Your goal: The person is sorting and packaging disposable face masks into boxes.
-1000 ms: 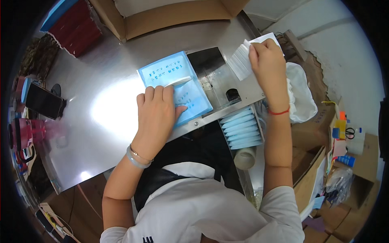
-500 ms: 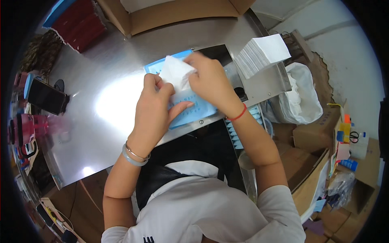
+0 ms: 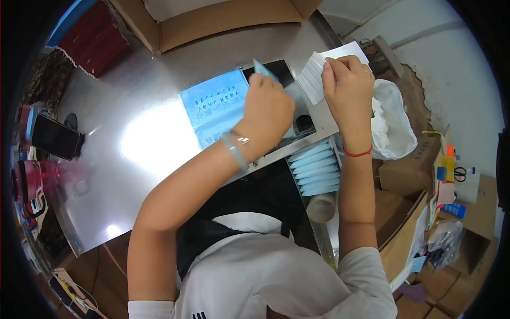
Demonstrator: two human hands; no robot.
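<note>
My left hand (image 3: 268, 109) has reached across over the dark recessed tray (image 3: 291, 74) in the metal table (image 3: 133, 138) and pinches a thin blue packet (image 3: 262, 68) that sticks up from its fingers. My right hand (image 3: 348, 87) rests on a fanned stack of white paper sheets (image 3: 324, 66) at the table's right edge, thumb and fingers gripping the top sheets. A flat stack of light blue printed pouches (image 3: 215, 106) lies on the table just left of my left hand.
A row of blue packets (image 3: 317, 170) stands in a tray below the table edge, with a tape roll (image 3: 321, 207) beside it. A white plastic bag (image 3: 393, 122) hangs at right. A cardboard box (image 3: 223, 16) is at the back; a phone (image 3: 56, 139) lies far left.
My right hand went from the blue pouches back to the white paper stack at right. My left hand left the pouch stack and moved right over the dark tray, lifting a blue packet.
</note>
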